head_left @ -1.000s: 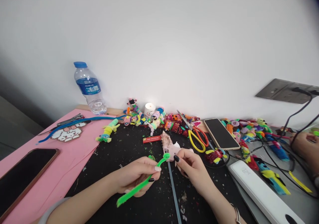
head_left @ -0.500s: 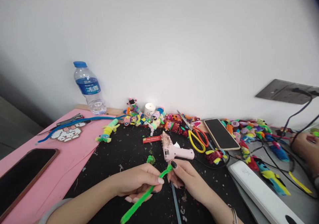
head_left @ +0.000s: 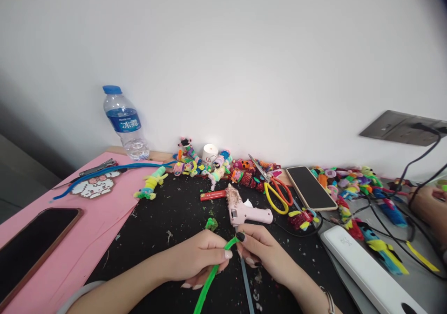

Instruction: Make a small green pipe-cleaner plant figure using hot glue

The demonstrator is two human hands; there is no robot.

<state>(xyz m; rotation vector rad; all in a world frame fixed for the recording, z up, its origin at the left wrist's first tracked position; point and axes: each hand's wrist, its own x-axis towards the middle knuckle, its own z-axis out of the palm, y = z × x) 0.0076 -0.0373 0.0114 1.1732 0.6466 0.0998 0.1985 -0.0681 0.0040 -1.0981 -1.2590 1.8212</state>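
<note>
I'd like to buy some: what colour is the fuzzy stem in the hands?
The fuzzy stem is bright green, seen best in the head view.

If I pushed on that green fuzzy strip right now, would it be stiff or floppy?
The green strip would probably bend easily, being thin and already curving towards the right hand from the left hand. Its fuzzy surface suggests it wouldn't be slippery. Being so slender, it is likely very light.

Pipe cleaner [head_left: 206,286] in hands [head_left: 200,254], glue gun [head_left: 251,215] behind
</note>
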